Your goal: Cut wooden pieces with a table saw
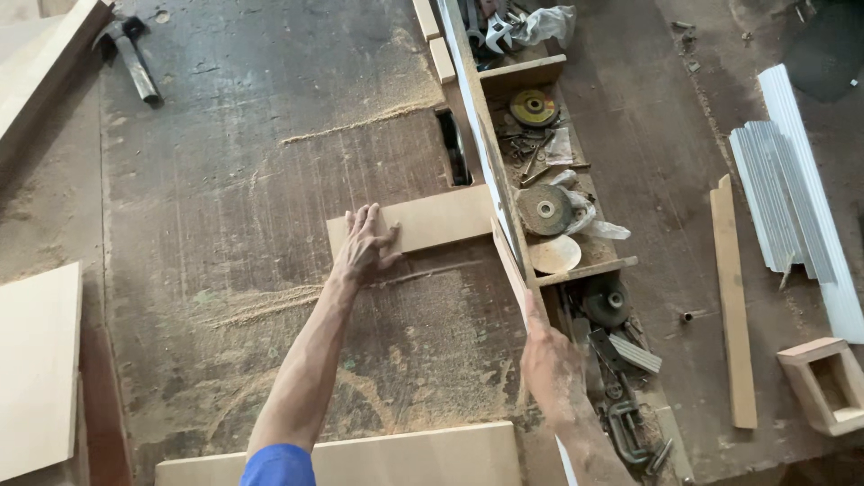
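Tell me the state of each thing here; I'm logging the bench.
Left hand: flat on the board, fingers spread.
Right hand: against the fence, grip unclear.
Board: flat, end at the fence.
Fence: on edge.
Saw blade: up through the slot; spin unclear.
Hammer: lying untouched.
Wooden box: open, empty.

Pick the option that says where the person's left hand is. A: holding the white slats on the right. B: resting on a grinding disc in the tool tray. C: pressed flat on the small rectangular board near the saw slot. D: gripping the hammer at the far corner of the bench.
C: the left hand lies spread, palm down, on the small rectangular board, while the hammer lies untouched far off.
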